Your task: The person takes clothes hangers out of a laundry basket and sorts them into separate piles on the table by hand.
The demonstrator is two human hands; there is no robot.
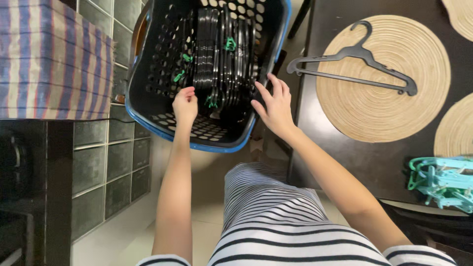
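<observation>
A black perforated laundry basket [157,54] with a blue rim stands in front of me, holding a packed row of black hangers [224,54] with small green clips. My left hand [185,104] reaches inside the basket, fingers curled at the near end of the hanger row; whether it grips one is unclear. My right hand [273,106] hovers at the basket's right rim with fingers spread, holding nothing. One black hanger [352,61] lies apart on a round woven mat [394,108] on the dark table to the right.
A dark table [325,143] carries more woven mats [456,133] and a pile of pale green clothes pegs [441,180] at its near right. A striped cloth-covered box [49,59] and glass-block shelving [106,167] stand on the left.
</observation>
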